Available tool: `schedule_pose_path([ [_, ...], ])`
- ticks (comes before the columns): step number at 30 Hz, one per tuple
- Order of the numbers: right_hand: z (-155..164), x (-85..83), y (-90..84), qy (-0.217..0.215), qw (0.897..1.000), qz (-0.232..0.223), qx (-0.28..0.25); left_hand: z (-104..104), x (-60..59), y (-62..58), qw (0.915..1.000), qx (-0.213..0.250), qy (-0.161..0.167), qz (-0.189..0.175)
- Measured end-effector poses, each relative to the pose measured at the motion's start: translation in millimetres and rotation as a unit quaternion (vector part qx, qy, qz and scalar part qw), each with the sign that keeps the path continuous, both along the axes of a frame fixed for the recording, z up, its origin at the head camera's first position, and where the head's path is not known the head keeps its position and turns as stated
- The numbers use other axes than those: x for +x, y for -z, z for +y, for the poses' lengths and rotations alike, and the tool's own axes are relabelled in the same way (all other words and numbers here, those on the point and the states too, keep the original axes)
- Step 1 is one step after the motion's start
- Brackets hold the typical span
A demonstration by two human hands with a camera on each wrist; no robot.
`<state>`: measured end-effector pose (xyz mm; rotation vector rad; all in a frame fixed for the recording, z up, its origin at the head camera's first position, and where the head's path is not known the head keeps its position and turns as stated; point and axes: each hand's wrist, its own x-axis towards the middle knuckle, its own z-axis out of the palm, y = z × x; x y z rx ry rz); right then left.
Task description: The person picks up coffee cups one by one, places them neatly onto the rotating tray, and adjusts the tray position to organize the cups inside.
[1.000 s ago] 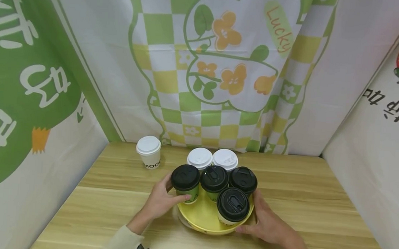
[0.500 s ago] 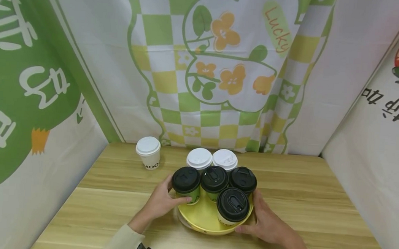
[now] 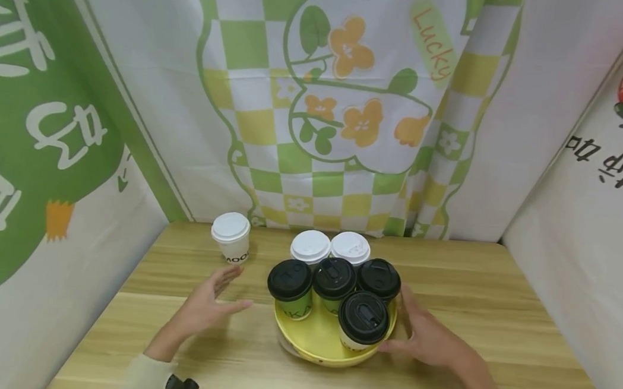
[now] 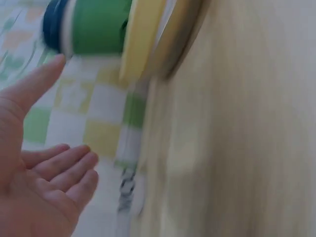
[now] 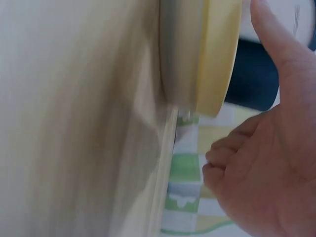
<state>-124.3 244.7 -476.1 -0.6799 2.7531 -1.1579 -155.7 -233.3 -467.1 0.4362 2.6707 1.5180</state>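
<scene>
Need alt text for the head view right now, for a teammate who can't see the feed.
A yellow tray on a wooden table holds four black-lidded cups and two white-lidded ones. The right hand rests at the tray's right edge; the left hand hovers open, apart from it. Another white-lidded cup stands alone at back left.

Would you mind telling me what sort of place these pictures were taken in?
Probably a staged tabletop booth, perhaps mimicking a drinks stall: a wooden table walled in by printed cloth backdrops, with lidded takeaway cups grouped on a yellow tray.
</scene>
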Motion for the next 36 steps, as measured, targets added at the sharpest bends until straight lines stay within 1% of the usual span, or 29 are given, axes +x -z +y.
schedule_pose_path([
  [4,13.8,-13.0,-5.4,0.003,0.999,-0.019,0.039,-33.8,-10.0,-10.3,0.9984,-0.022,-0.047,-0.022],
  [6,19.2,-20.1,-6.9,0.001,0.998,-0.028,0.060,-45.0,-17.0,-13.1,0.9964,-0.028,-0.072,-0.035],
  [8,22.7,-28.0,-8.2,-0.006,0.997,-0.032,0.069,-52.4,-25.1,-13.8,0.9939,-0.037,-0.095,-0.042],
  [10,25.7,-34.9,-9.5,-0.014,0.997,-0.027,0.075,-54.7,-35.3,-12.4,0.9918,-0.043,-0.110,-0.047],
  [14,29.4,-44.1,-10.0,-0.020,0.996,-0.023,0.079,-49.9,-57.4,-5.7,0.9901,-0.046,-0.122,-0.052],
  [16,28.8,-46.7,-9.2,-0.018,0.996,-0.035,0.078,-45.9,-67.1,-2.0,0.9903,-0.039,-0.123,-0.052],
  [19,27.0,-49.1,-1.8,-0.019,0.996,-0.055,0.068,-40.9,-77.6,2.2,0.9906,-0.027,-0.127,-0.043],
  [22,25.1,-47.2,6.7,-0.025,0.996,-0.065,0.058,-36.9,-85.6,4.3,0.9908,-0.014,-0.130,-0.035],
  [25,22.8,-40.4,11.5,-0.032,0.996,-0.051,0.064,-31.7,-93.0,5.2,0.9904,0.003,-0.135,-0.030],
  [27,19.4,-34.7,11.6,-0.037,0.996,-0.045,0.064,-29.0,-97.2,5.8,0.9895,0.013,-0.141,-0.029],
  [32,10.2,-18.4,8.4,-0.033,0.996,-0.055,0.062,-23.8,-105.0,7.1,0.9867,0.034,-0.156,-0.032],
  [34,8.2,-11.7,5.6,-0.027,0.995,-0.059,0.073,-21.5,-107.8,7.5,0.9856,0.036,-0.162,-0.030],
  [36,7.0,-5.8,1.3,-0.023,0.994,-0.051,0.089,-19.4,-110.4,7.8,0.9847,0.035,-0.169,-0.026],
])
